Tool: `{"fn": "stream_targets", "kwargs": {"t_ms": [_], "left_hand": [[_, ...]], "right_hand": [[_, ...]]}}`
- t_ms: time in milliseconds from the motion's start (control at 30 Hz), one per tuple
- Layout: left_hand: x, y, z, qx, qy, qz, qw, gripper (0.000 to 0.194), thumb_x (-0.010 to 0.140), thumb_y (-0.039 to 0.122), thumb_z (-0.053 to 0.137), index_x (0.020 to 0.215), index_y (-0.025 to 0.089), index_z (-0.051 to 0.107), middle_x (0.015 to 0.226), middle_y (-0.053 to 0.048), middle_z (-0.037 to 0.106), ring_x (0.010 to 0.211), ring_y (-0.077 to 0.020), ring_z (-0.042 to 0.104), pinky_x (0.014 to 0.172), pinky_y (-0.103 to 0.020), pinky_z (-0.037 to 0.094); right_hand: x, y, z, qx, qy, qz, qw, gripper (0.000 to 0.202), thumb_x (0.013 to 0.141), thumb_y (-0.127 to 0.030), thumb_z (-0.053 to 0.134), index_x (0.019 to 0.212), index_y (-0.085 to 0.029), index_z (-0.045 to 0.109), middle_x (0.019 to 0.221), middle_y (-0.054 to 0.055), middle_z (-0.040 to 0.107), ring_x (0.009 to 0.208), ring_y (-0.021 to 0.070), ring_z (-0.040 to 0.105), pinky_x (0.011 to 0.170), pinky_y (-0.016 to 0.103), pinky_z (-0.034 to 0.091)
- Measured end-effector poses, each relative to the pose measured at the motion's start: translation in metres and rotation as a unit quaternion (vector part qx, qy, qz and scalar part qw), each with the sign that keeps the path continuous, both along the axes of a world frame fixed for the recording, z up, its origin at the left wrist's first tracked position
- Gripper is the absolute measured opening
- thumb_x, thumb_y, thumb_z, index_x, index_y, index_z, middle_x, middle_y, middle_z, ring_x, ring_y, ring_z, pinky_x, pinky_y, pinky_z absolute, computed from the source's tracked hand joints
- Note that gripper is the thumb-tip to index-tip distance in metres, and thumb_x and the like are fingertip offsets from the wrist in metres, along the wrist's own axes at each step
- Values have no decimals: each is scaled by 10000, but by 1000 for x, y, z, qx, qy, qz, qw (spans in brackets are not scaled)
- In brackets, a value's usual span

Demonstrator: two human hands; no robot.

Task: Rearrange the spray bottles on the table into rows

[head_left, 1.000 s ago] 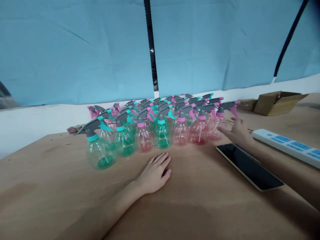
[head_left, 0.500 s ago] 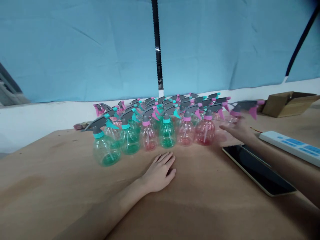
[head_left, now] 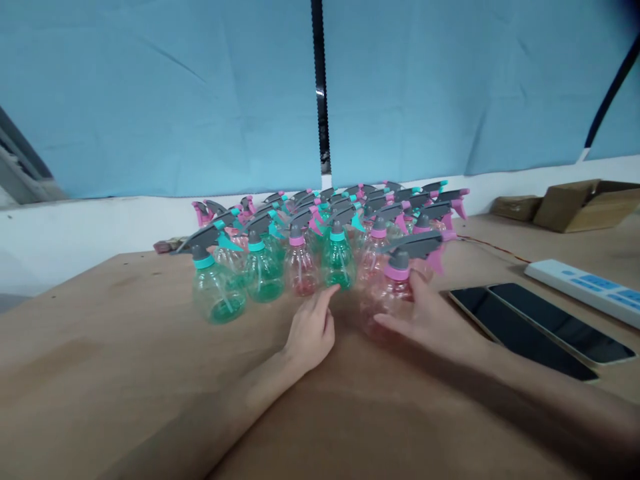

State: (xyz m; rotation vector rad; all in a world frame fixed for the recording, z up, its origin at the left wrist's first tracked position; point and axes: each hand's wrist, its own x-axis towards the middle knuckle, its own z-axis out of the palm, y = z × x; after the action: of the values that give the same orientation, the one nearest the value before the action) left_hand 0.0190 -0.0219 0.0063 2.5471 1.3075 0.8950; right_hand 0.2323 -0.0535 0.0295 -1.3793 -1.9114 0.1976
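My right hand (head_left: 435, 320) is wrapped round a pink spray bottle (head_left: 390, 290) with a grey and pink head, upright at the front of the group. My left hand (head_left: 311, 330) rests near the wooden table (head_left: 150, 373), tilted on its side, index finger stretched out, nothing seen in it. Just beyond its fingertips stands a green spray bottle (head_left: 340, 260). A pink bottle (head_left: 301, 270), another green one (head_left: 265, 273) and a paler green-tinted one (head_left: 217, 297) stand to its left. Several more bottles are packed in rows behind, partly hidden.
Two dark phones (head_left: 520, 333) (head_left: 565, 320) lie on the right, beside a white power strip (head_left: 590, 283) with a thin cable. An open cardboard box (head_left: 575, 207) and a smaller brown box (head_left: 517, 207) sit at the back right. A blue sheet (head_left: 175, 100) hangs behind.
My right hand has come left and nearer, bringing the pink bottle from the right side to the front of the group. My left hand has turned from lying flat onto its side.
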Motion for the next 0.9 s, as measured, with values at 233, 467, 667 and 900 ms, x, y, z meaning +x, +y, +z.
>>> {"fn": "stream_targets", "kwargs": {"t_ms": [233, 467, 667, 900], "left_hand": [[-2, 4, -3, 44, -80, -10, 996, 505, 737, 22, 364, 1217, 176, 386, 1114, -97, 577, 1039, -218, 553, 894, -399, 450], [-3, 4, -6, -15, -129, 4, 992, 475, 748, 25, 377, 1197, 179, 395, 1123, -103, 560, 1052, -232, 534, 923, -433, 410], [-1, 28, 23, -161, -309, -161, 924, 476, 803, 289, 552, 1250, 219, 407, 1325, -103, 437, 1223, -271, 404, 995, -429, 336], [26, 46, 75, -323, -312, -258, 855, 569, 561, 201, 738, 1107, 223, 583, 1035, -66, 637, 1054, -286, 541, 898, -421, 402]], "right_hand": [[-40, 26, -15, 1, 74, 58, 996, 697, 715, -431, 618, 1278, -208, 272, 1266, 128, 429, 1195, 302, 416, 968, 494, 382], [-43, 25, -40, -20, 153, 111, 982, 836, 722, -393, 638, 1370, -224, 138, 1396, 131, 305, 1294, 276, 292, 1044, 482, 299], [-33, 23, -45, -66, 158, 165, 971, 852, 723, -334, 646, 1384, -238, 116, 1429, 131, 265, 1311, 267, 268, 1064, 491, 262], [-30, 15, -36, -85, 153, 267, 948, 882, 669, -285, 694, 1386, -222, 183, 1381, 124, 360, 1264, 283, 350, 1032, 487, 322]]}}
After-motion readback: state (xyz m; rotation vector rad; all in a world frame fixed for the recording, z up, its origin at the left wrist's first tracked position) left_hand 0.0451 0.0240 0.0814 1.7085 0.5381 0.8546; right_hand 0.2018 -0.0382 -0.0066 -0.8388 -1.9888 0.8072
